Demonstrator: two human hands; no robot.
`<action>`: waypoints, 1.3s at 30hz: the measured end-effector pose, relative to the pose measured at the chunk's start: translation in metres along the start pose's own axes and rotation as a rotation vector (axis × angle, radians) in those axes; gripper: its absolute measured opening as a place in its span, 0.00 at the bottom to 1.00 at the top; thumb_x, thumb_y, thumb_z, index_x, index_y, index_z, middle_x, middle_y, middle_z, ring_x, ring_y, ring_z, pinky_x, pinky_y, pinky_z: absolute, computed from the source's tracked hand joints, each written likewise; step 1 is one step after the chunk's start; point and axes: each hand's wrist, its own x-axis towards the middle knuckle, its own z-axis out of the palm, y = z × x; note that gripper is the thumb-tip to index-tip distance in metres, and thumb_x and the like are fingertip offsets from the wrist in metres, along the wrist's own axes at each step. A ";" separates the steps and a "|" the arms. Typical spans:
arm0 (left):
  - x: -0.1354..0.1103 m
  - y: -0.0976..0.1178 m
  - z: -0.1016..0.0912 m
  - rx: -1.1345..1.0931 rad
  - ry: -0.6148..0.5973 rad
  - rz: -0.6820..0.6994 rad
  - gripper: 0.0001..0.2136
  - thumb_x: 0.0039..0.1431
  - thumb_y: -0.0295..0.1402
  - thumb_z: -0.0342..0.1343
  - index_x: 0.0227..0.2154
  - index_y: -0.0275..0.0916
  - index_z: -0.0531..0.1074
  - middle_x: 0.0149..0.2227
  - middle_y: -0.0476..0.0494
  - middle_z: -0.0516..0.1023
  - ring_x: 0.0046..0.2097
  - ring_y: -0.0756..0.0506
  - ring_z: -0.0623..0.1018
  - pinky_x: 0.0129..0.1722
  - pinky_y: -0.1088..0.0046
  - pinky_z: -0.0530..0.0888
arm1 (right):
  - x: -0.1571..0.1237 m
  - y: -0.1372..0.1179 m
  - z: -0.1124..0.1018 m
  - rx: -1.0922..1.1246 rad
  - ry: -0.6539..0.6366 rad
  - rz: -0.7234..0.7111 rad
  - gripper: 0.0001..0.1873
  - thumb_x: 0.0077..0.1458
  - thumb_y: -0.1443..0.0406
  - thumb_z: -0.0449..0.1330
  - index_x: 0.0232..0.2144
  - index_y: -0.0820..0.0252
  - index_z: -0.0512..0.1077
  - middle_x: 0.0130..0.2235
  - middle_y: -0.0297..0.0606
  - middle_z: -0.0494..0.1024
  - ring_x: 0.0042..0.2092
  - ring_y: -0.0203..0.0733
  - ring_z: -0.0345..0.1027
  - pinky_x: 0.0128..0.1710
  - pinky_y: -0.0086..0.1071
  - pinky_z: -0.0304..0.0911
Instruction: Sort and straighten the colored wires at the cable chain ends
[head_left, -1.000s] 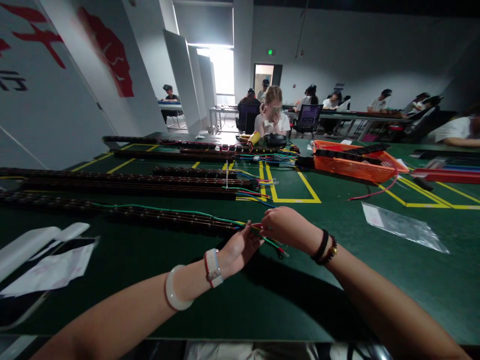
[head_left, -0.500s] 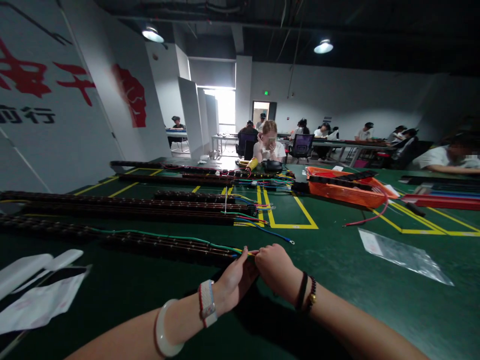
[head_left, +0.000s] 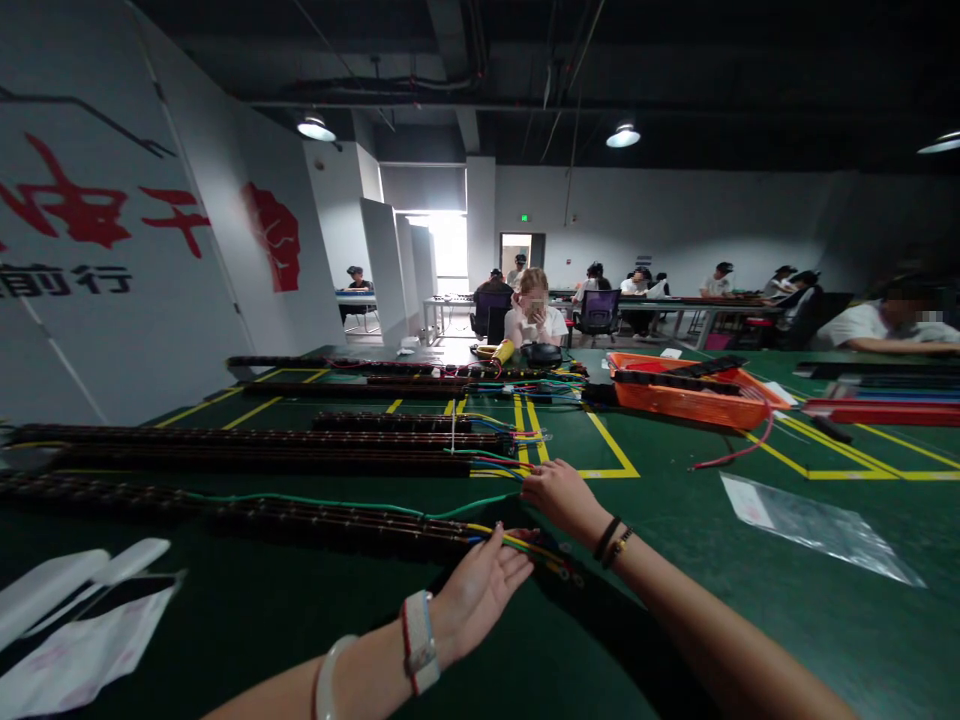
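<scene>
In the head view, my right hand (head_left: 564, 497) is closed on the end of a green wire (head_left: 472, 506), which stands lifted away from the nearest black cable chain (head_left: 337, 517). My left hand (head_left: 484, 583) lies palm up at this chain's end, fingers stretched out and thumb apart. Several yellow and other coloured wires (head_left: 536, 548) run past its fingertips, touching or just behind them; their ring terminals (head_left: 571, 575) show to the right. Just beyond my right hand lie the wire ends of another cable chain (head_left: 300, 459).
More cable chains (head_left: 420, 422) lie across the green table (head_left: 675, 600). An orange tray (head_left: 679, 405) holds black chain pieces. A clear plastic bag (head_left: 821, 535) lies right, white packaging (head_left: 82, 630) left. A person (head_left: 534, 312) sits opposite; others work farther back.
My right hand has moved away and slightly up from my left, pulling the green wire off the bundle. My left hand's fingers have opened out. The view has tilted up a little.
</scene>
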 end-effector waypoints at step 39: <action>0.000 -0.001 0.002 0.009 0.077 0.018 0.08 0.62 0.29 0.48 0.33 0.34 0.72 0.37 0.40 0.78 0.41 0.47 0.78 0.53 0.65 0.68 | -0.018 -0.020 -0.025 0.138 -0.256 -0.045 0.07 0.56 0.69 0.52 0.33 0.64 0.71 0.33 0.42 0.77 0.34 0.39 0.70 0.29 0.28 0.58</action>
